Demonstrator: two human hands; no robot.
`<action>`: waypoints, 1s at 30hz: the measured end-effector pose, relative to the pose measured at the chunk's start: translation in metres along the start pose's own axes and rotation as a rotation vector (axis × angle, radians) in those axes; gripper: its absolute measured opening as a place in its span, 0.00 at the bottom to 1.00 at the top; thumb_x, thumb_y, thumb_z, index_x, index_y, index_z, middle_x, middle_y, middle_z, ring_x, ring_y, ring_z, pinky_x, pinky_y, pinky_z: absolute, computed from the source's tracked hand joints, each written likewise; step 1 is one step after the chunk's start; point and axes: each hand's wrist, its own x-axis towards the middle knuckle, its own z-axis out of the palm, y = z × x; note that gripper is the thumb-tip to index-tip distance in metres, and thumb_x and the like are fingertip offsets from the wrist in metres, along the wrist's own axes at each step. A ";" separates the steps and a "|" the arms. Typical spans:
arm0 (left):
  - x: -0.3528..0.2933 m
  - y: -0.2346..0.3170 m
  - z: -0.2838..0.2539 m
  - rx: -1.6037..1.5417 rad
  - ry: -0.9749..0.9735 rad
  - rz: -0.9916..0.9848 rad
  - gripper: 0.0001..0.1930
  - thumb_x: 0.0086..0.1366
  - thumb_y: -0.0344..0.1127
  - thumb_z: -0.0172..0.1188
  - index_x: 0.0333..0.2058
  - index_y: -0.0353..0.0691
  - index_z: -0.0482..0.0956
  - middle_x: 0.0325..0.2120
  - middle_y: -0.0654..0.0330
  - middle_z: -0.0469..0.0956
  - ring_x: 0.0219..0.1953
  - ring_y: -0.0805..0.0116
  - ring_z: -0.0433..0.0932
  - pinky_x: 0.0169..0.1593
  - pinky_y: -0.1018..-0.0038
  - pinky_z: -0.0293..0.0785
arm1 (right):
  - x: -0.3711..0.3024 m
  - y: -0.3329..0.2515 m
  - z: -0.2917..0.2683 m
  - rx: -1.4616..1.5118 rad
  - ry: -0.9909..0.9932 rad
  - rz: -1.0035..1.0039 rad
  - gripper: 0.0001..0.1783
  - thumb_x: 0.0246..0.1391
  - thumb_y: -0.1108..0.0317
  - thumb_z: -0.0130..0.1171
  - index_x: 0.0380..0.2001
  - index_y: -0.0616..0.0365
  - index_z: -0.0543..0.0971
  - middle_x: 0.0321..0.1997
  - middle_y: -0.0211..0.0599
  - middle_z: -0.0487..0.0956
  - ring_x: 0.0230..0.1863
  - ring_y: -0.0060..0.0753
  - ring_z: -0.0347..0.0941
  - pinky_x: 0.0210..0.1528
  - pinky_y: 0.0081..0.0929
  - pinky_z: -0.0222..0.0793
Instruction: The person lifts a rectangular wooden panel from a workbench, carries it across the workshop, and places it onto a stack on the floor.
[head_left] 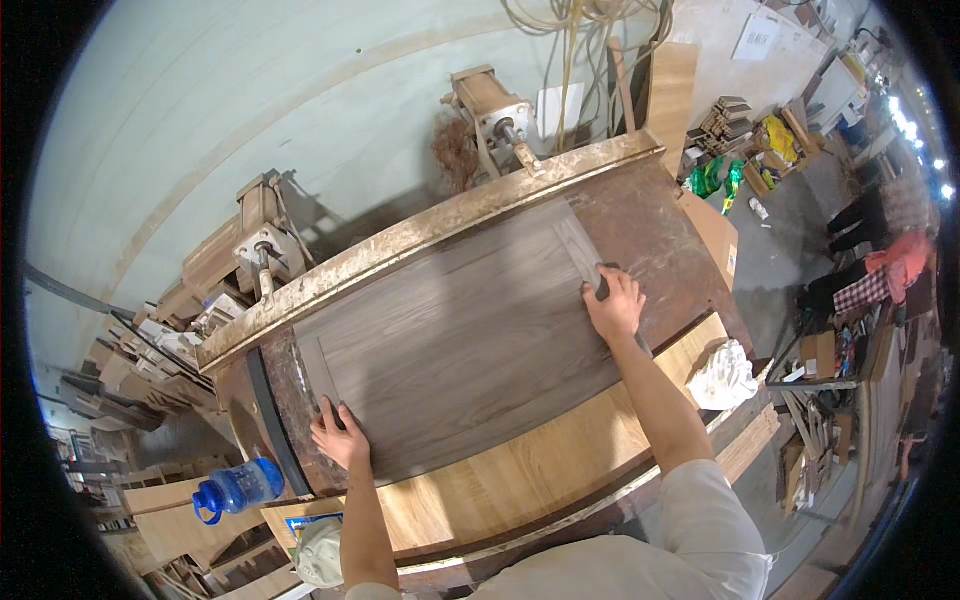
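A grey wood-grain panel (460,330) with narrow strips along its two short ends lies flat on a brown worktable (655,225). My left hand (341,433) grips the panel's left end near its front corner, fingers bent over the strip. At the opposite end, my right hand (614,303) is closed round the right strip. Something small and dark shows between its thumb and fingers, too hidden to name. The panel's far long edge runs alongside a worn metal bar (430,238). In front of it lies a lighter wooden board (520,465).
Two pneumatic cylinders (495,115) stand behind the bar. A black strip (277,420) and a blue water bottle (238,487) are at the left. White crumpled cloth (722,376) sits at the right front. Beyond the table, people (885,275) stand near stacked wood.
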 end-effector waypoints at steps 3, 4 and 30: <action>0.000 0.000 0.000 -0.018 0.030 0.037 0.24 0.67 0.53 0.53 0.58 0.54 0.73 0.46 0.53 0.70 0.49 0.52 0.68 0.54 0.56 0.63 | -0.001 0.001 0.001 -0.018 0.001 -0.007 0.26 0.47 0.52 0.64 0.52 0.41 0.76 0.56 0.29 0.72 0.59 0.37 0.64 0.62 0.42 0.54; 0.000 0.000 0.001 -0.021 0.032 0.030 0.23 0.67 0.53 0.53 0.58 0.54 0.74 0.46 0.53 0.70 0.49 0.52 0.68 0.54 0.56 0.63 | 0.000 0.001 0.002 -0.043 -0.028 0.026 0.26 0.47 0.53 0.64 0.51 0.41 0.76 0.56 0.29 0.72 0.59 0.37 0.64 0.62 0.42 0.54; 0.012 0.006 -0.005 -0.011 -0.155 -0.079 0.25 0.63 0.48 0.57 0.58 0.54 0.70 0.54 0.48 0.68 0.56 0.46 0.64 0.58 0.50 0.60 | 0.018 0.016 0.008 0.004 -0.085 -0.059 0.29 0.44 0.54 0.67 0.51 0.43 0.73 0.56 0.37 0.71 0.59 0.47 0.63 0.60 0.49 0.58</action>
